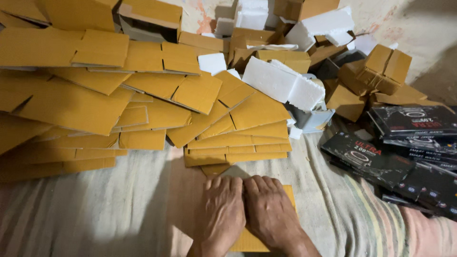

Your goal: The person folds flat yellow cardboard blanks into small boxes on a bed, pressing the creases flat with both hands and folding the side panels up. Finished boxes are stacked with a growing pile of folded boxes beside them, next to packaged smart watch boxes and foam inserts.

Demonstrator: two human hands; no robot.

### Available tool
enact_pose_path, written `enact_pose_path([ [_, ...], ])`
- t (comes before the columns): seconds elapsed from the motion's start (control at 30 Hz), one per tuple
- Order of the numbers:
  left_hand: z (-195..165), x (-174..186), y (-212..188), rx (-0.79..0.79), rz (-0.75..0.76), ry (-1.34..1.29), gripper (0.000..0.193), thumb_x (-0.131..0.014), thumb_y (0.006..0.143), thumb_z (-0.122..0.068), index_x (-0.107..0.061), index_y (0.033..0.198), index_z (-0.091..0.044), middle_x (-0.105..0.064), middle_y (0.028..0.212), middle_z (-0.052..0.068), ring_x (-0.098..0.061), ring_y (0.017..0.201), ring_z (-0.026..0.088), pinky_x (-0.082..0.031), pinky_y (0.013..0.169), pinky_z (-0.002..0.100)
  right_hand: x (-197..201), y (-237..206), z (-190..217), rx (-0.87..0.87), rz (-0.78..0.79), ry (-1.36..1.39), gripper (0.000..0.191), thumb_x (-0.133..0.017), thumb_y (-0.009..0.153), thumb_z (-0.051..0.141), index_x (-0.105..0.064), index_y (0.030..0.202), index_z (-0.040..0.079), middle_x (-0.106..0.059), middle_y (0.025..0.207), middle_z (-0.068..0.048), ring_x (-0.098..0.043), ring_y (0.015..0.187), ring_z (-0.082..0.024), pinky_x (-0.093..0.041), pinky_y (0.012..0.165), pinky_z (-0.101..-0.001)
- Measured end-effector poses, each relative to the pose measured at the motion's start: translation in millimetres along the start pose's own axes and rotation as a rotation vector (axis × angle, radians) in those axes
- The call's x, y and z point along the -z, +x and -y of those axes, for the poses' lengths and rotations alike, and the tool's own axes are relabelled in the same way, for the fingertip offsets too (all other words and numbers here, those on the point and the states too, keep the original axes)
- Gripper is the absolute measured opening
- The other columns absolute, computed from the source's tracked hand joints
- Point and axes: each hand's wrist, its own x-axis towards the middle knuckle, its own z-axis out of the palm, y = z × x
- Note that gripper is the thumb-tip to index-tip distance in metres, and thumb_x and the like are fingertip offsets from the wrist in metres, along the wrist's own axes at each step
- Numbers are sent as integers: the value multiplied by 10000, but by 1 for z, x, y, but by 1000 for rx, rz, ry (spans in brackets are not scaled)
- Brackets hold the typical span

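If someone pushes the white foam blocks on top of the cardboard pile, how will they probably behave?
The white foam blocks look like packing foam, so they are probably very light and would slide or tumble easily. They lie tilted on loose flat cardboard sheets, so a push may send them downhill. Their rough, broken-looking edges suggest they could crumble or snap.

Both hands, left hand [220, 214] and right hand [270, 213], lie flat side by side on a yellow cardboard sheet [247, 242] at near centre. Striped cloth [114, 204] bare to near left; open passage there. Far side blocked by heap of flattened cardboard pieces [143, 104], white foam blocks [281, 81] behind. Right: black printed boxes [395, 152] stacked close; narrow cloth strip between.
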Motion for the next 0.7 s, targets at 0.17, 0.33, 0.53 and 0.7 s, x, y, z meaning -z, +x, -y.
enact_pose_path([
  [0.17, -10, 7, 7, 257, 192, -19, 213, -501, 998, -237, -622, 957, -66, -644, 948, 157, -589, 962, 324, -406, 931, 489, -1, 2, 1, -336, 230, -207, 159, -621, 885, 242, -603, 895, 84, -636, 848, -151, -602, 888, -358, -438, 834, -482],
  [0.33, -7, 3, 6, 116, 102, -55, 162, -521, 924, -190, -613, 927, -56, -636, 915, 163, -581, 923, 321, -409, 883, 487, 0, -2, -3, -106, 23, 18, 180, -601, 864, 205, -610, 932, 38, -635, 902, -157, -601, 906, -366, -446, 854, -465],
  [0.53, -10, -8, 4, 137, 125, -46, 102, -558, 876, -156, -596, 891, -63, -638, 914, 152, -585, 962, 342, -418, 897, 487, 6, -3, -7, -198, 181, -74, 172, -628, 863, 239, -609, 832, 70, -630, 873, -152, -600, 892, -362, -436, 799, -480],
  [0.7, -20, -3, 8, 251, 208, 43, 205, -551, 978, -257, -590, 889, -77, -640, 921, 140, -587, 961, 332, -402, 934, 502, 13, -5, -9, -376, 181, -122, 225, -629, 872, 256, -608, 922, 38, -621, 861, -167, -597, 874, -352, -443, 837, -475],
])
